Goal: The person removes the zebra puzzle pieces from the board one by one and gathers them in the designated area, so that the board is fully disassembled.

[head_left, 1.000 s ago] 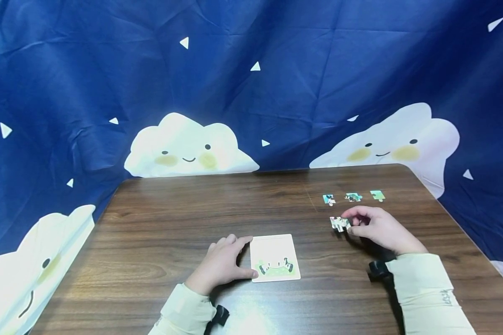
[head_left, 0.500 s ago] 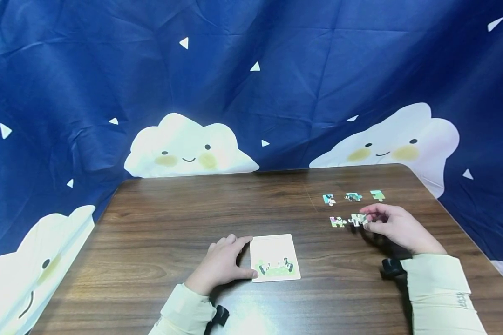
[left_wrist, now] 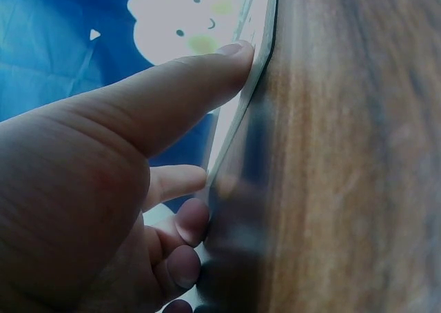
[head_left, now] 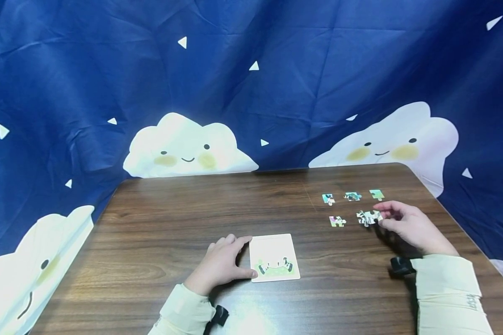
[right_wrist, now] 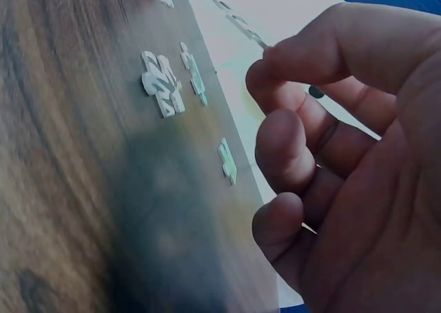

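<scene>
Near the table's middle lies a square puzzle board (head_left: 274, 257) with zebra legs on grass printed along its lower part. My left hand (head_left: 220, 263) rests at the board's left side, thumb on the lower corner and index finger at the upper corner. Off to the right, my right hand (head_left: 408, 225) pinches a puzzle piece (head_left: 376, 215), seen nearly edge-on in the right wrist view. Just beside and partly behind it, a black-and-white striped piece (right_wrist: 162, 85) lies on the table. A pink-and-green piece (head_left: 337, 221) lies to its left.
Along the back right lie a blue striped piece (head_left: 329, 199), a teal piece (head_left: 353, 196) and a green piece (head_left: 377, 194). All are on the brown wooden table (head_left: 184, 209). A blue curtain (head_left: 285, 93) with printed clouds hangs behind the table's far edge.
My right hand has moved right with a piece held, uncovering the pink-and-green piece and then the striped piece on the table. The left hand and the board stay where they were.
</scene>
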A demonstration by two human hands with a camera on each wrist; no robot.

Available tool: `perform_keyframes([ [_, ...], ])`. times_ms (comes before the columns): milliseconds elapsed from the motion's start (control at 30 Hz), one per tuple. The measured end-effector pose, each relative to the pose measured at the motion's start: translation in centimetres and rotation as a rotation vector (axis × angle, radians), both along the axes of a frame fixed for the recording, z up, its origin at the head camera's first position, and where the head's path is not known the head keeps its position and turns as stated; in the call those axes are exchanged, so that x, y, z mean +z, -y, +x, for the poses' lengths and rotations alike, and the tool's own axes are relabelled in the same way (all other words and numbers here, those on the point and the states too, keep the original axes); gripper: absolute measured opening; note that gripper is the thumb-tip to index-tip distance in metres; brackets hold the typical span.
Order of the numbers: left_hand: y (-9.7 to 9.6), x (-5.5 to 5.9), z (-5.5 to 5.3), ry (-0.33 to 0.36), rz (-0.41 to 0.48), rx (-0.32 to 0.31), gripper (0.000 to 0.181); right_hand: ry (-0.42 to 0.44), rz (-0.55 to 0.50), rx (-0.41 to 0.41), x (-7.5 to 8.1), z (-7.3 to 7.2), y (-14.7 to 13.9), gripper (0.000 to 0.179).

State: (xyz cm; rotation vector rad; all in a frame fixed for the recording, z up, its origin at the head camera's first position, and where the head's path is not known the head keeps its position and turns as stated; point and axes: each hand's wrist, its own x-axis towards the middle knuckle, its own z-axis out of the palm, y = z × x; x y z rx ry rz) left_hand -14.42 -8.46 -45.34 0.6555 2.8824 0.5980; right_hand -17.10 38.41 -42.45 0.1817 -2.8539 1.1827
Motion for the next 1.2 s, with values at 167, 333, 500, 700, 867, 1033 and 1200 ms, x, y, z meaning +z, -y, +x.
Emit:
perform_keyframes([
  [167, 0.0, 0.0, 0.0, -0.001, 0.000, 0.000, 0.091, 0.002, -0.009, -0.043, -0.2, 0.1, -0.3, 0.035],
  [333, 0.1, 0.0, 0.0, -0.008, -0.003, -0.001, 0.092, -0.028, -0.021, -0.072, -0.7, 0.1, -0.6, 0.035],
  [500, 0.1, 0.0, 0.0, -0.003, -0.005, 0.001, 0.092, -0.017, -0.019, -0.102, -1.0, 0.3, -1.2, 0.035],
  [700, 0.0, -0.1, -0.1, -0.002, -0.010, 0.002, 0.091, -0.018, -0.023, -0.160, -1.5, 0.3, -2.0, 0.037],
  [867, 0.0, -0.1, -0.1, -0.002, -0.009, 0.000, 0.091, -0.059, 0.028, -0.187, -2.0, 0.2, -2.3, 0.036],
  [1033, 0.0, -0.1, -0.1, -0.009, -0.009, -0.002, 0.090, -0.053, 0.091, -0.187, -2.6, -0.1, -2.4, 0.035],
  [1200, 0.0, -0.1, -0.1, -0.003, -0.004, -0.001, 0.090, -0.034, 0.135, -0.184, -2.8, -0.3, -2.4, 0.034],
])
